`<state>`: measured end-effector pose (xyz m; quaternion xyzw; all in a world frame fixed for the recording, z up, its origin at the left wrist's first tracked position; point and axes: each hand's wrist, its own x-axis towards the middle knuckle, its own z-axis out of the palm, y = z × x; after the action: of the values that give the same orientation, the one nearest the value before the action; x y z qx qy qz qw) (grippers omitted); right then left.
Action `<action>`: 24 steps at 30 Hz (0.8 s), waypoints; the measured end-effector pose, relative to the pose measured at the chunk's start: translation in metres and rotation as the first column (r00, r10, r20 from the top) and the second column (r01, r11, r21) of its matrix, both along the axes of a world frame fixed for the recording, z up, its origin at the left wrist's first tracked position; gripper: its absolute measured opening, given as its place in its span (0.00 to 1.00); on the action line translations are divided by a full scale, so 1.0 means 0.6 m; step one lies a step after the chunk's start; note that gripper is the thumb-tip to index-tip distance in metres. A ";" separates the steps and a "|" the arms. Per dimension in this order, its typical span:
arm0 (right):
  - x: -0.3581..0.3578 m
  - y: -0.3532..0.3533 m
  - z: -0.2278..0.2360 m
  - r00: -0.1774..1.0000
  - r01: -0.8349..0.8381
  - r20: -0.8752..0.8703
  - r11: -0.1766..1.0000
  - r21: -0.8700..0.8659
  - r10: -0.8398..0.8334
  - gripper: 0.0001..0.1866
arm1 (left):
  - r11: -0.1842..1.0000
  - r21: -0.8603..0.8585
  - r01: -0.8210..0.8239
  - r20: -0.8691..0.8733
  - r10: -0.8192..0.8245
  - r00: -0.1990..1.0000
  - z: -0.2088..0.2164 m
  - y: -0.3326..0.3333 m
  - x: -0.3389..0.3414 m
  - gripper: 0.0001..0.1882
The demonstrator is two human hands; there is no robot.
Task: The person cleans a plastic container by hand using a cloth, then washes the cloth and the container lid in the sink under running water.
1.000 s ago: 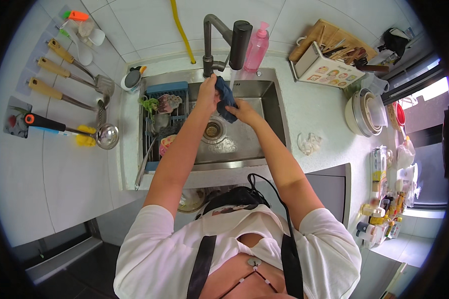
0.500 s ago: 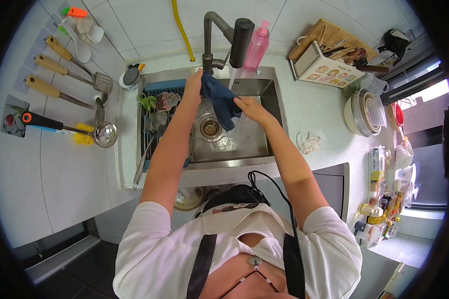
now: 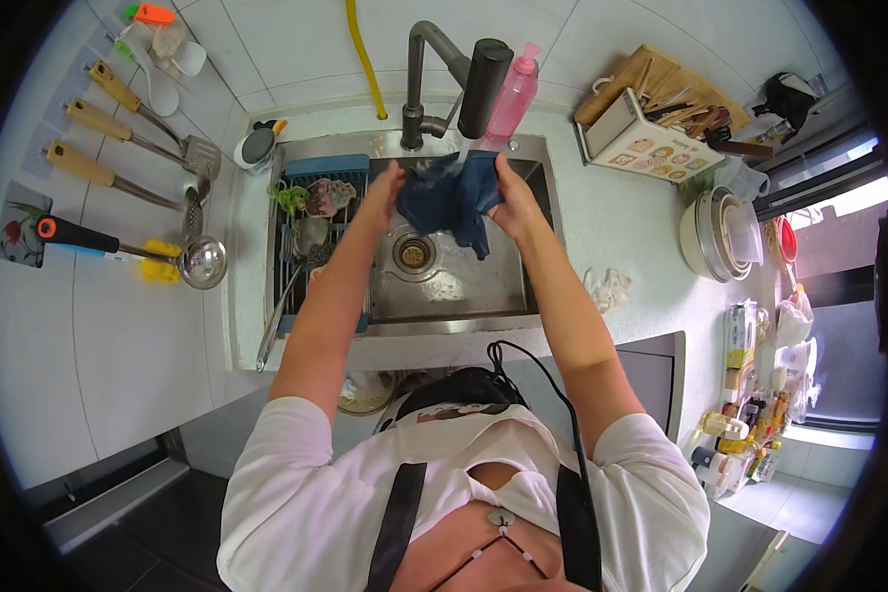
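Observation:
A wet dark blue cloth (image 3: 452,197) hangs spread between my two hands over the steel sink (image 3: 454,304), below the dark tap (image 3: 484,89). My left hand (image 3: 386,190) is closed at the cloth's left edge. At the right edge, my right hand (image 3: 514,201) grips it with the thumb in front. The cloth's lower corner droops to the right of the round drain (image 3: 413,254). Water at the tap's mouth is mostly hidden behind the cloth.
A blue drying rack (image 3: 328,168) with a ladle and greens fills the sink's left side. Behind stands a pink pump bottle (image 3: 512,99). To the right are a utensil holder (image 3: 651,138), stacked bowls (image 3: 720,229) and a crumpled plastic bag (image 3: 608,288). Utensils (image 3: 99,163) hang on the left wall.
The cloth has gone from a narrow, slanting bunch to a wider spread. My right hand has moved right and slightly up; my left hand is slightly lower.

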<state>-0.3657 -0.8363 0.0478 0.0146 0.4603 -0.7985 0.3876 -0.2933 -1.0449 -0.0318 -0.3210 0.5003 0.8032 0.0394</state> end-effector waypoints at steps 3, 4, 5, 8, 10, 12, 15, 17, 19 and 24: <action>0.008 -0.012 0.021 0.996 0.005 0.088 0.993 -0.121 0.005 0.20 | 0.999 0.026 0.033 0.052 -0.034 0.998 -0.036 0.046 0.017 0.38; 0.009 -0.015 0.028 0.993 0.015 0.116 0.988 -0.155 0.003 0.20 | 0.999 0.040 0.032 0.067 -0.035 0.997 -0.043 0.066 0.018 0.39; 0.014 -0.020 0.041 0.991 0.025 0.134 0.984 -0.177 -0.001 0.19 | 0.996 0.079 -0.035 0.126 0.024 0.992 -0.053 0.080 0.019 0.38; 0.018 -0.027 0.061 0.984 0.058 0.178 0.967 -0.246 -0.014 0.16 | 0.939 0.304 -0.163 0.189 0.108 0.976 -0.061 0.108 0.018 0.34; 0.006 -0.015 0.048 0.981 0.081 0.192 0.953 -0.292 -0.025 0.14 | 0.797 0.593 -0.111 0.058 0.095 0.994 -0.043 0.117 0.014 0.30; -0.002 -0.006 0.021 0.981 0.118 0.180 0.960 -0.256 -0.072 0.12 | 0.758 0.642 -0.117 -0.060 0.201 0.978 -0.031 0.116 0.006 0.26; -0.015 0.008 -0.025 0.978 0.130 0.178 0.986 -0.101 -0.111 0.11 | 0.751 0.644 -0.144 -0.130 0.293 0.947 -0.035 0.095 -0.011 0.22; -0.023 0.028 -0.065 0.993 0.074 0.093 0.997 0.008 -0.074 0.14 | 0.753 0.643 -0.141 -0.144 0.299 0.943 -0.029 0.088 -0.016 0.20; -0.022 0.050 -0.101 1.000 -0.012 -0.020 0.940 0.341 0.020 0.16 | 0.741 0.663 -0.107 -0.153 0.274 0.949 0.010 0.091 -0.016 0.19; 0.005 0.041 -0.163 0.975 -0.168 0.004 0.721 0.672 0.223 0.24 | 0.735 0.675 -0.064 -0.189 0.256 0.948 0.034 0.103 -0.017 0.21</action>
<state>-0.3624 -0.8117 -0.0502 0.0732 0.7290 -0.5350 0.4206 -0.3032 -0.9830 -0.0112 -0.2163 0.1543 0.9640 0.0120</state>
